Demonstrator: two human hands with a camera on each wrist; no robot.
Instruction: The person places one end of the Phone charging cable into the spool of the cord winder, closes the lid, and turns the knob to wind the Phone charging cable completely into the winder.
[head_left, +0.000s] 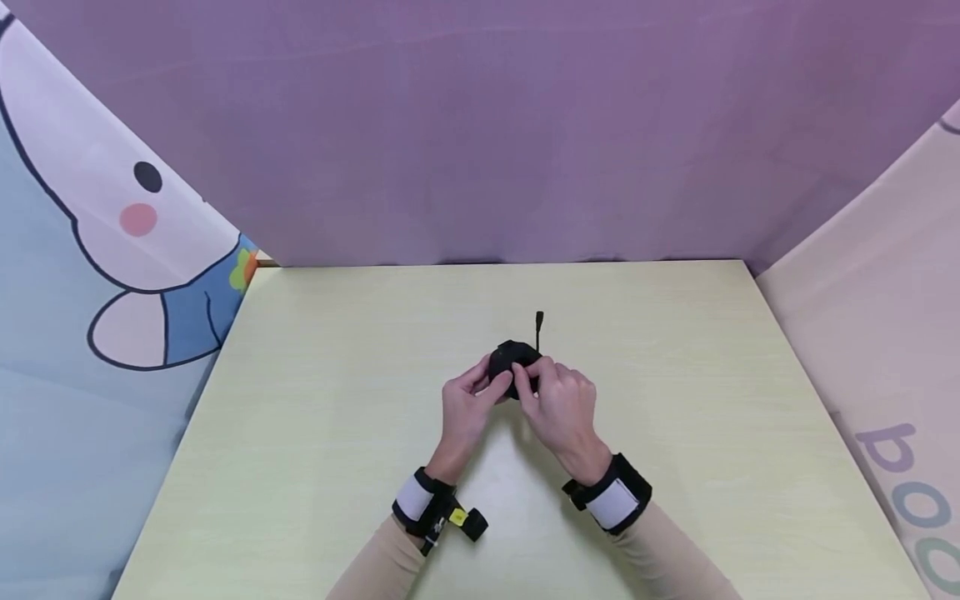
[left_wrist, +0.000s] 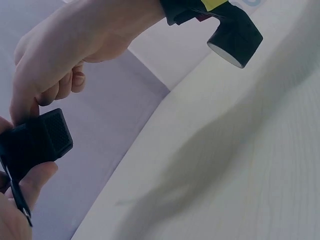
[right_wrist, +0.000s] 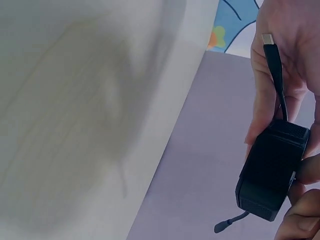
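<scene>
Close over the table, both hands hold a black charger [head_left: 507, 357] with short cables. My left hand [head_left: 467, 408] grips its left side, thumb toward me and fingers behind. My right hand [head_left: 561, 408] pinches the near right part between thumb and forefinger. One thin cable [head_left: 538, 325] sticks up from it, away from me. In the right wrist view, the charger's blocky body [right_wrist: 270, 167] has textured end panels. A cable with a bare metal USB-C plug [right_wrist: 268, 40] lies along the right hand, and a second cable end [right_wrist: 225, 226] with a dark tip hangs at the opposite end.
The pale wood table [head_left: 337, 350] stretches out on both sides of the hands. A purple cloth [head_left: 480, 125] hangs behind it, with printed cartoon cloths [head_left: 112, 333] at the sides. A black camera mount [head_left: 472, 523] juts from the left wrist strap over the table.
</scene>
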